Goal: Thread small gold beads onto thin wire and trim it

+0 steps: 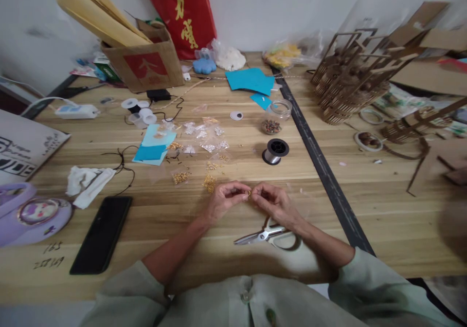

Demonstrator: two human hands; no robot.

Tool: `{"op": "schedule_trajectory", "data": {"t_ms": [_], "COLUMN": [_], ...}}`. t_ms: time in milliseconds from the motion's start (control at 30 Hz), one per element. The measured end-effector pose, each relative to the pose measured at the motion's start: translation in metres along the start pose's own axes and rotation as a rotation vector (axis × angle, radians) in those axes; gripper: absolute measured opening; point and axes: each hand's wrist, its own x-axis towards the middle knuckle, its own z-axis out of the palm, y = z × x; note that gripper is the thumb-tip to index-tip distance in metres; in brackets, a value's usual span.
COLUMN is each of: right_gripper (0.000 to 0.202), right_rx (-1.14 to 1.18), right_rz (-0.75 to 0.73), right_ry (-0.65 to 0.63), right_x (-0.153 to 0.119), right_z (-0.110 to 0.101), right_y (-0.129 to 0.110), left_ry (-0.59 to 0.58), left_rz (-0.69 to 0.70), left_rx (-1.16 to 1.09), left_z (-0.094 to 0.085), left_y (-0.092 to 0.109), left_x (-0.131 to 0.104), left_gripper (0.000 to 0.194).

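Fingertip to fingertip, my two hands meet above the wooden table. My left hand (230,196) is closed in a pinch on a tiny gold-coloured piece (249,192), too small to name. My right hand (272,199) pinches at the same spot from the other side; whether its fingers grip the gold piece or something finer is hidden. Below my right hand lies a pair of scissors (264,234), blades pointing left. Small gold beads (209,183) are heaped just beyond my left hand. A spool of thin wire (276,152) stands past my right hand.
Small bags of silvery pieces (200,135), blue paper (151,152) and a jar of beads (272,126) lie farther back. A black phone (101,234) is at left. Bamboo baskets (350,83) stand at right, beyond a black strip (321,166). A paper bag (146,64) stands at the back.
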Motion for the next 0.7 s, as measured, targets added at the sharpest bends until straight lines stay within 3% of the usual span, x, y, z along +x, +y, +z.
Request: {"op": "schedule_trajectory", "data": {"t_ms": [700], "right_gripper": [0.026], "right_rx": [0.06], "right_rz": [0.05], "right_ry": [0.014], "right_x": [0.0012], "right_z": [0.0018], "right_y": [0.003], "left_ry": [0.001], "left_rz": [-0.037], "left_rx": [0.015], "left_z": [0.0013], "left_y": [0.0025], "left_x": [-0.0005], "left_gripper": [0.018]}}
